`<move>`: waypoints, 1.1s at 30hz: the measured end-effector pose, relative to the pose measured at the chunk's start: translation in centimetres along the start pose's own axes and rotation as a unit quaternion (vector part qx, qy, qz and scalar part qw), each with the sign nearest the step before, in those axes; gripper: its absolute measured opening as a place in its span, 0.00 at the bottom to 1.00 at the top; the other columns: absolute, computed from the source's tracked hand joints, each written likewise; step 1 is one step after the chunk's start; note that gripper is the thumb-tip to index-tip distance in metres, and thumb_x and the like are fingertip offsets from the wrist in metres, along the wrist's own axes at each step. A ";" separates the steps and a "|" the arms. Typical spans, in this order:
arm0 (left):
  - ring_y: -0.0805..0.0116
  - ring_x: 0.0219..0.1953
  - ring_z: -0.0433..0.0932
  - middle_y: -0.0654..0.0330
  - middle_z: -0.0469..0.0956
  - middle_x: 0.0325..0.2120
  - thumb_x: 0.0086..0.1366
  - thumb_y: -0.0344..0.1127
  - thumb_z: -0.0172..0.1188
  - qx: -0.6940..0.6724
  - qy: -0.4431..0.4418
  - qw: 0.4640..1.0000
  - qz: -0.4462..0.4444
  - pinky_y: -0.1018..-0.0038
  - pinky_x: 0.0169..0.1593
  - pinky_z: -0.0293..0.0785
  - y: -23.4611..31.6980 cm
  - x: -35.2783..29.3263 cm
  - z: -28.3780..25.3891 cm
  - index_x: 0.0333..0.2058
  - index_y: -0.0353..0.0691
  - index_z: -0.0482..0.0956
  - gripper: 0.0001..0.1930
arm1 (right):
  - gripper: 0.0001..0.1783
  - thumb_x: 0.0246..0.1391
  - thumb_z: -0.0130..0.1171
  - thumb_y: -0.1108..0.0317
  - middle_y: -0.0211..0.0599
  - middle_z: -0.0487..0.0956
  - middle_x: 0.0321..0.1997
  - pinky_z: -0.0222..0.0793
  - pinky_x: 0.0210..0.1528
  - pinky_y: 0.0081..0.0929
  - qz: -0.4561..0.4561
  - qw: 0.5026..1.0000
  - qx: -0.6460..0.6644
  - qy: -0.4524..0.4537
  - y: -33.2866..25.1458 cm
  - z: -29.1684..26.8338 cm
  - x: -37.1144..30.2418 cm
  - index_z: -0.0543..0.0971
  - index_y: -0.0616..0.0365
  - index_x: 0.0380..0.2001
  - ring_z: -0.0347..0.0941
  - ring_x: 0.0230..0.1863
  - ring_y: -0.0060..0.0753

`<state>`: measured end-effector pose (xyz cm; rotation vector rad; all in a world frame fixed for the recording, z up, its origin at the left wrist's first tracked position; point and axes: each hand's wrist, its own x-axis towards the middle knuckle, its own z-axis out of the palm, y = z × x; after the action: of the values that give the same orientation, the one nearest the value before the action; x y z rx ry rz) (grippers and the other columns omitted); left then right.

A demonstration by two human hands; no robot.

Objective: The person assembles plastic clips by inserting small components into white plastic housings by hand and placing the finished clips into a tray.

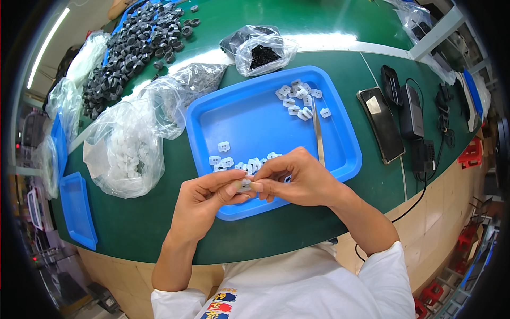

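White clip (245, 185) between hands, green table (297, 228)

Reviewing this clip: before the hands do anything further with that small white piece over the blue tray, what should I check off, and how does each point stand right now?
1. White piece pinched between left hand and right hand: ok.
2. Hands positioned over the blue tray, so a dropped piece lands inside: ok.
3. More white pieces within reach in the tray: ok.
4. Tweezers lying free in the tray: ok.
5. Piece's orientation or fit: cannot tell, fingers hide it.
6. Phone and cables clear of the hands: ok.
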<state>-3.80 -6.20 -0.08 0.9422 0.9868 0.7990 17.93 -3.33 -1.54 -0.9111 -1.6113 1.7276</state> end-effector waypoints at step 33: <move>0.61 0.43 0.80 0.45 0.79 0.42 0.65 0.26 0.55 -0.009 0.021 0.999 0.033 0.70 0.45 0.80 0.3 0.1 1.0 0.59 0.31 0.62 0.25 | 0.10 0.44 0.66 0.71 0.34 0.75 0.36 0.74 0.35 0.31 -0.255 0.917 -0.265 0.153 0.7 1.5 0.4 0.80 0.56 0.33 0.77 0.33 0.35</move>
<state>-2.89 -6.22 0.39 0.9496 0.9877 0.8857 16.46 -3.96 -2.19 -0.8406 -1.9114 0.7610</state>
